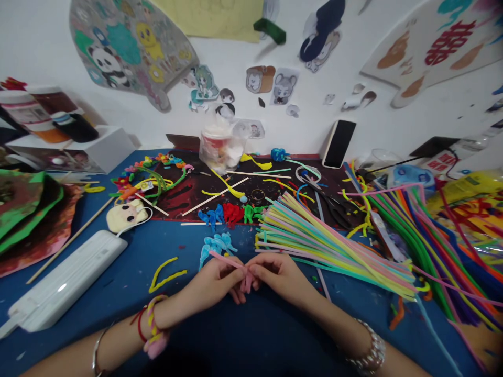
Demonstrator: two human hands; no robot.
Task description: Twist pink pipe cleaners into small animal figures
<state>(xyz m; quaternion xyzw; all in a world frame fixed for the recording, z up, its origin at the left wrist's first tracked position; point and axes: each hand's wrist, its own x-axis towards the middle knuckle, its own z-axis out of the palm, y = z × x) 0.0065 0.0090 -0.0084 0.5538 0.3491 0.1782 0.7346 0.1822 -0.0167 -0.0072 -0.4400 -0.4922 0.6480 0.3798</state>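
Pipe-cleaner bracelet on the left wrist; at twelve o'clock, the left hand and right hand pinch a pink pipe cleaner between their fingers.

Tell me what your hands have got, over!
Left hand and right hand pinching pink pipe cleaner. Pipe-cleaner bunch by right hand. Blue twisted figure ahead.

Bright, even indoor light, prob. from overhead; no hard shadows anywhere. Soft dim patch on blue tabletop just below left hand and right hand. Small glare spot on white plastic case. Strong wide-angle distortion: white wall bows at edges. Corners look soft, approx. Hands fairly sharp, no real blur.
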